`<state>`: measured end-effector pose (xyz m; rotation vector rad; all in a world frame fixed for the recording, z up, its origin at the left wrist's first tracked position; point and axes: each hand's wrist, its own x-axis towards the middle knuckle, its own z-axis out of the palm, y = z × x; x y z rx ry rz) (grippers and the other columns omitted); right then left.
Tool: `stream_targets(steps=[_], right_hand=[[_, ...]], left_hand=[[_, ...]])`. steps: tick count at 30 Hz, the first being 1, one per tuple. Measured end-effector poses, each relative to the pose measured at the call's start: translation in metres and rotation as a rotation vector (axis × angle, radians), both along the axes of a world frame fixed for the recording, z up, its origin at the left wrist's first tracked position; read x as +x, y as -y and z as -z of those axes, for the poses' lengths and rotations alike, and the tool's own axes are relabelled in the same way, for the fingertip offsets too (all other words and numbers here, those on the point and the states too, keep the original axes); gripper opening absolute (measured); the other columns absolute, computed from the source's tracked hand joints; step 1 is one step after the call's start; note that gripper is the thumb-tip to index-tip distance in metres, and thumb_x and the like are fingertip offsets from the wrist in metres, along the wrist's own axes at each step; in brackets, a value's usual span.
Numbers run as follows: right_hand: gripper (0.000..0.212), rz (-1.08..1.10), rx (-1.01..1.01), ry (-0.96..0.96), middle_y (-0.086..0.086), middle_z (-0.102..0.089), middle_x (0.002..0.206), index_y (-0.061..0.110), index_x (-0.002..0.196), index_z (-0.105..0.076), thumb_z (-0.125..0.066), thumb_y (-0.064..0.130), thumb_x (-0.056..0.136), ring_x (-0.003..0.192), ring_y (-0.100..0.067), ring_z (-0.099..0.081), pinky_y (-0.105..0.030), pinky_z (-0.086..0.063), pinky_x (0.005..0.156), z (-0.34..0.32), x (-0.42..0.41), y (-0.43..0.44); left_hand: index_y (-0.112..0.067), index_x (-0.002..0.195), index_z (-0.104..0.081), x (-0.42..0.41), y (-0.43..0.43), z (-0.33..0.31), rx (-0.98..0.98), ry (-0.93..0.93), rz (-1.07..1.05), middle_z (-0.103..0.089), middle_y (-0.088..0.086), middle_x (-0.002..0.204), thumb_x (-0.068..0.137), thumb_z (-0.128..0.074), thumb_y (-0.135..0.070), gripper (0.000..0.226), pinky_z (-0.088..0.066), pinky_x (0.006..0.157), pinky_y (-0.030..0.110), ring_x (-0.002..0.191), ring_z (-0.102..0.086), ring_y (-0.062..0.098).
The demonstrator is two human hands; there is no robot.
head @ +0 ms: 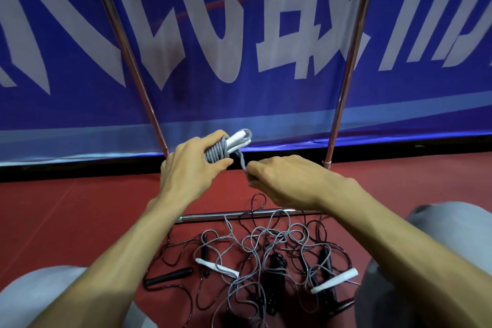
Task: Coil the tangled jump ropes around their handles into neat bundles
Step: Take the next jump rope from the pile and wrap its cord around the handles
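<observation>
Red floor underfoot, blue banner behind, and up in the middle the left hand grips a grey coiled bundle, its white handles poking out far-right. Just beside it, the right hand pinches the grey loose end running off the bundle. Down near the knees, a tangle of grey and black ropes sprawls across the floor beside a black handle.
</observation>
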<state>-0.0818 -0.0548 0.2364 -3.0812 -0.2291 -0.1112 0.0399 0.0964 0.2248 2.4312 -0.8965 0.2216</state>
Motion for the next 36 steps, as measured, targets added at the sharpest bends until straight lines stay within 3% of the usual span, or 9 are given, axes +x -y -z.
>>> stream_targets(steps=[4,6,8,12,17,23,27,31,36], right_hand=[[0.015,-0.117,-0.116,0.113,-0.003,-0.061,0.099,0.015,0.102,-0.052,-0.048,0.029,0.099,0.082,-0.028,-0.060,-0.034,-0.032,0.052,0.001,0.002,-0.002],[0.008,-0.162,-0.141,0.190,-0.001,-0.064,0.090,0.016,0.095,-0.062,-0.061,0.023,0.091,0.071,-0.027,-0.061,-0.028,-0.017,0.041,0.001,0.003,-0.001],[0.005,-0.163,-0.121,0.236,-0.001,-0.062,0.080,0.017,0.087,-0.068,-0.070,0.018,0.082,0.059,-0.028,-0.058,-0.023,-0.009,0.041,0.002,0.004,-0.002],[0.010,-0.100,-0.014,0.315,0.000,-0.055,0.078,0.017,0.084,-0.069,-0.064,0.026,0.083,0.058,-0.028,-0.055,-0.031,-0.033,0.040,-0.001,0.004,0.002],[0.035,0.018,0.108,0.439,0.004,-0.055,0.072,0.025,0.077,-0.070,-0.043,0.046,0.084,0.061,-0.020,-0.056,-0.029,-0.035,0.040,-0.002,0.005,0.010],[0.020,0.157,0.186,0.434,-0.002,-0.057,0.086,0.016,0.093,-0.064,-0.051,0.032,0.095,0.074,-0.029,-0.057,-0.039,-0.044,0.055,0.006,0.011,0.028],[0.035,0.168,0.381,0.440,0.007,-0.051,0.072,0.008,0.083,-0.058,-0.043,0.037,0.096,0.071,-0.024,-0.051,-0.042,-0.046,0.065,-0.001,0.013,0.034],[0.028,0.258,0.414,0.393,0.009,-0.041,0.059,0.014,0.081,-0.045,-0.038,0.032,0.101,0.063,-0.026,-0.039,-0.034,-0.034,0.060,0.000,0.009,0.039],[0.023,0.299,0.421,0.322,-0.001,-0.054,0.073,0.010,0.086,-0.043,-0.034,0.026,0.100,0.069,-0.036,-0.045,-0.043,-0.044,0.063,0.009,0.014,0.031]], left_hand=[[-0.051,0.117,-0.052,-0.004,0.001,0.003,0.102,0.100,0.045,-0.053,-0.006,0.084,0.084,-0.067,-0.047,0.037,-0.039,0.066,0.032,0.086,-0.057,0.023],[-0.053,0.117,-0.050,-0.004,0.001,0.003,0.200,0.116,0.106,-0.054,-0.007,0.086,0.083,-0.066,-0.048,0.038,-0.039,0.064,0.032,0.086,-0.057,0.021],[-0.057,0.113,-0.047,-0.004,0.000,0.004,0.306,0.064,0.188,-0.058,-0.008,0.089,0.080,-0.067,-0.050,0.039,-0.044,0.067,0.033,0.090,-0.059,0.020],[-0.059,0.105,-0.049,-0.009,0.004,0.005,0.397,0.040,0.258,-0.064,-0.010,0.093,0.072,-0.063,-0.068,0.037,-0.047,0.071,0.035,0.095,-0.061,0.017],[-0.053,0.107,-0.062,-0.022,0.009,0.000,0.383,0.090,0.226,-0.070,-0.010,0.091,0.059,-0.051,-0.089,0.061,-0.040,0.064,0.031,0.091,-0.063,0.018],[-0.052,0.105,-0.061,-0.029,0.007,-0.002,0.207,0.062,0.309,-0.066,-0.009,0.078,0.059,-0.049,-0.075,0.052,-0.048,0.066,0.032,0.075,-0.058,0.014],[-0.053,0.097,-0.067,-0.022,0.004,-0.007,-0.097,-0.264,0.382,-0.065,-0.007,0.067,0.058,-0.063,-0.067,0.041,-0.052,0.063,0.033,0.061,-0.056,0.015],[-0.031,0.081,-0.076,-0.026,0.003,-0.020,-0.386,-0.632,0.443,-0.058,0.002,0.055,0.076,-0.072,-0.032,0.006,-0.038,0.041,0.019,0.044,-0.051,0.015],[-0.025,0.074,-0.072,-0.028,0.009,-0.018,-0.558,-0.759,0.304,-0.064,0.012,0.062,0.078,-0.066,-0.035,0.013,-0.042,0.043,0.026,0.044,-0.057,0.025]])
